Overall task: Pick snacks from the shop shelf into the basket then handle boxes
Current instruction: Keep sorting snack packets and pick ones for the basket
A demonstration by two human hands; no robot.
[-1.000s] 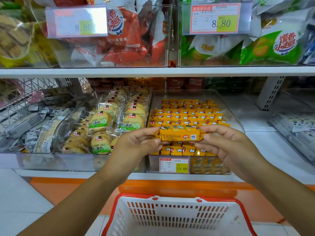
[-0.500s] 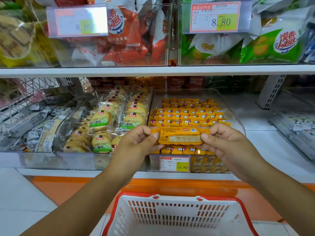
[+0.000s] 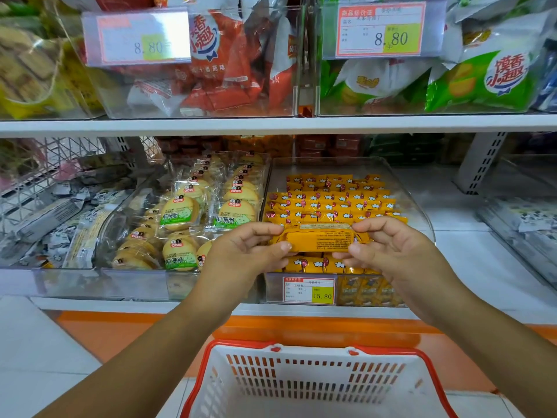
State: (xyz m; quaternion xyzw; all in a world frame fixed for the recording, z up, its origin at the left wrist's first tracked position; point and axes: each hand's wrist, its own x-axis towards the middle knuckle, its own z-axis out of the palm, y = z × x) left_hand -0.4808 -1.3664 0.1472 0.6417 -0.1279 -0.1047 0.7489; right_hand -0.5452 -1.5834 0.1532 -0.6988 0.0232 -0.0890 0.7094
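Right now, in the head view, the left hand (image 3: 245, 251) and right hand (image 3: 391, 251) are pinching the ends of a yellow snack pack (image 3: 321, 238), holding it above its clear bin (image 3: 422, 212) and beyond the white basket (image 3: 316, 384). It is probably light, crinkly and slippery; end grips suit it. The basket floor is lying out of frame.

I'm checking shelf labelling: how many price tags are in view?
3: upper-left tag, reading 8.80; upper-right tag, also 8.80; lower tag, 15.80, fronting the yellow snacks. Others may be hidden beyond the frame.
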